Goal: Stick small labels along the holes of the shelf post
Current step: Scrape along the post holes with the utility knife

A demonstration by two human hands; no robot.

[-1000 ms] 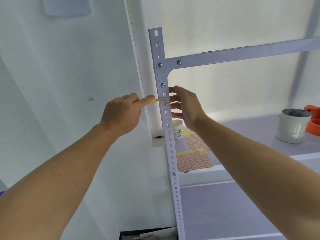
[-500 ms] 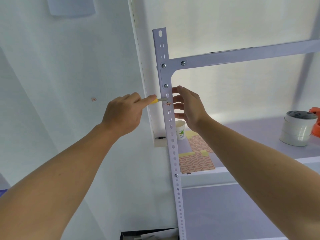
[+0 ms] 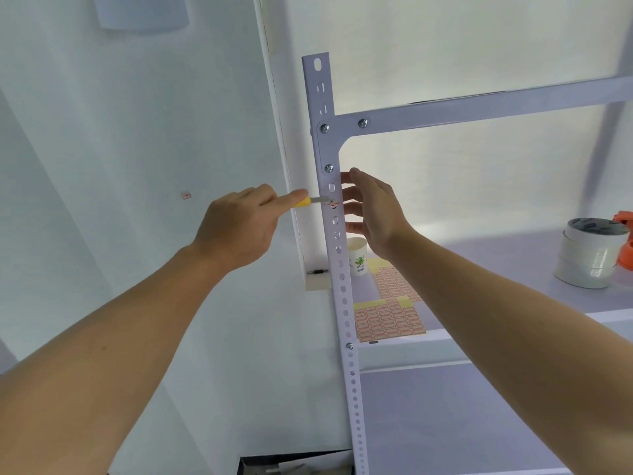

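Yellow-handled tool [image 3: 310,201] is pinched in left hand [image 3: 239,228], tip pressed on label [image 3: 333,204] at post [image 3: 337,255]; right hand [image 3: 371,210] is spread behind post.

Pale white wall [image 3: 120,132] left; bright translucent backdrop [image 3: 462,46] behind; soft diffuse light.

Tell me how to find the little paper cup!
Look at the white shelf post full of holes, then go just right of it, onto the shelf board. The paper cup stands there below the right hand. It is white with a green picture; the label sheets beside it lie flat.
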